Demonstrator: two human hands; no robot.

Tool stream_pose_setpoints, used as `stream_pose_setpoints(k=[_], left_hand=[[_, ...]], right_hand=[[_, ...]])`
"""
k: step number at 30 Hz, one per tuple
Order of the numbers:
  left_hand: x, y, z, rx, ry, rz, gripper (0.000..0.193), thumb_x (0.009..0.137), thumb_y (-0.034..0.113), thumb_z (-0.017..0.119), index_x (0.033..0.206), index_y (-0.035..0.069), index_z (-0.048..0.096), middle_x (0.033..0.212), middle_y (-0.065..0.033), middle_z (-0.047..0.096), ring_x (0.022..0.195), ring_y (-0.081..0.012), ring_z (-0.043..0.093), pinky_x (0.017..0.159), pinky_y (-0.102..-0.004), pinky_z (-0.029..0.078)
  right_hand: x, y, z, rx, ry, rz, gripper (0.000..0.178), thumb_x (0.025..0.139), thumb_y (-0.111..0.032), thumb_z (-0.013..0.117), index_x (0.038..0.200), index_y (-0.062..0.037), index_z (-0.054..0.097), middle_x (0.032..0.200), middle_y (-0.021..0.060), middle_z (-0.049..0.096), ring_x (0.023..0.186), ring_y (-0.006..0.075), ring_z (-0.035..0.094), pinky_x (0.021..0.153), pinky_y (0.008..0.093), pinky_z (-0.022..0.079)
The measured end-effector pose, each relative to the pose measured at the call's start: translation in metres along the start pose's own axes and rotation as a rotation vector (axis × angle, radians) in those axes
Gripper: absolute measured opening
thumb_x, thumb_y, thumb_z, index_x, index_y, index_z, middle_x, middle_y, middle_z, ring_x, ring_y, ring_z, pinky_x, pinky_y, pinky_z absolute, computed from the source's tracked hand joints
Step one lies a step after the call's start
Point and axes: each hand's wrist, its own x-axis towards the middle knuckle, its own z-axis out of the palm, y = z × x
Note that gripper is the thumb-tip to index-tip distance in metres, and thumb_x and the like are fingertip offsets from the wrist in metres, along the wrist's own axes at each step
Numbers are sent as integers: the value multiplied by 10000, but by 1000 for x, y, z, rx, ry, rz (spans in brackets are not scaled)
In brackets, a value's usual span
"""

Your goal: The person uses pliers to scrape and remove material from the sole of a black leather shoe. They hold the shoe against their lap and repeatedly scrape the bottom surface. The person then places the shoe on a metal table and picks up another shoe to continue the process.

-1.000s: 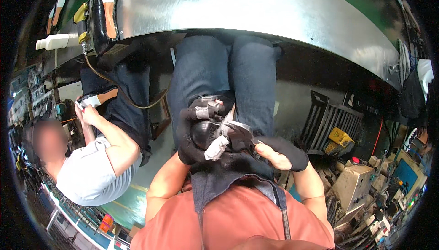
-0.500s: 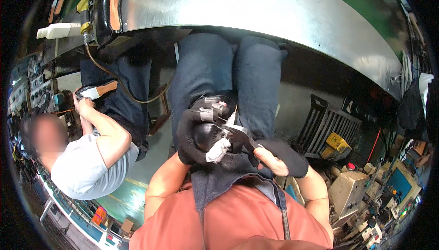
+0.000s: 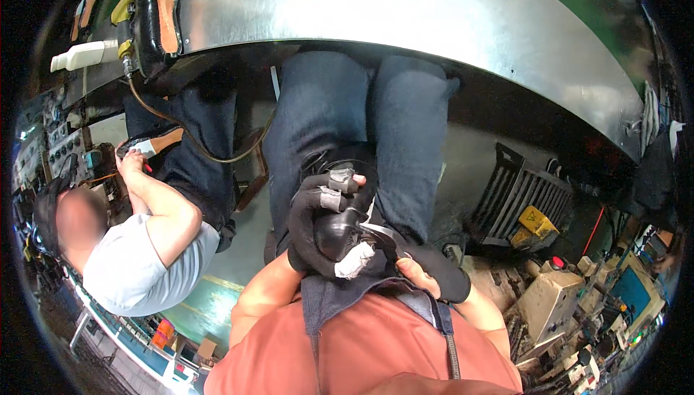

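On my lap, my left hand wraps around a glossy black shoe. That hand wears a black glove with bare fingertips and pale tape around several fingers and the thumb. From the right, my right hand, in a black half-finger glove, closes on a curved, shiny metal hand tool. The metal end of this tool lies against the shoe, close to my taped thumb. Exactly what kind of tool it is cannot be made out, and my hands hide much of the shoe.
Ahead runs a metal bench; a black shoe with a tan-and-white sole and a white bottle stand at its left. A hose hangs there. Left sits a co-worker holding a shoe. Machinery stands right.
Both hands and the tool have shifted slightly nearer to my body. My right hand has moved a little left and sits lower, and the taped thumb has slid down and right.
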Motion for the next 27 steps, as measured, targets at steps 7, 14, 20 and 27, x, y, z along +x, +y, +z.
stream_pose_setpoints(k=[7,14,20,27], left_hand=[[7,-3,-3,112,-93,185,525,671,211,835,1063,27,539,1129,-201,535,1086,-410,571,951,-567,428],[29,21,-11,305,-243,84,478,660,168,818,1037,24,562,1072,-212,579,1041,-384,605,945,-537,451],[42,29,-13,412,-280,67,477,577,136,822,976,40,578,1051,-197,601,1000,-341,632,875,-430,510],[57,32,-24,403,-389,13,406,584,153,824,909,46,604,1041,-174,576,985,-348,642,848,-420,515]], right_hand=[[6,13,-1,-50,11,-67,270,1009,-227,431,845,-19,484,659,72,417,595,181,372,552,349,369],[13,5,-11,39,-61,16,336,1026,-309,400,859,-32,489,687,47,446,580,132,477,560,302,430],[21,3,-17,275,-154,52,352,1037,-336,362,936,-37,517,775,-16,484,638,78,534,583,250,479],[25,-4,-23,307,-204,102,392,1036,-367,350,1001,-30,548,815,10,532,694,88,567,655,264,501]])
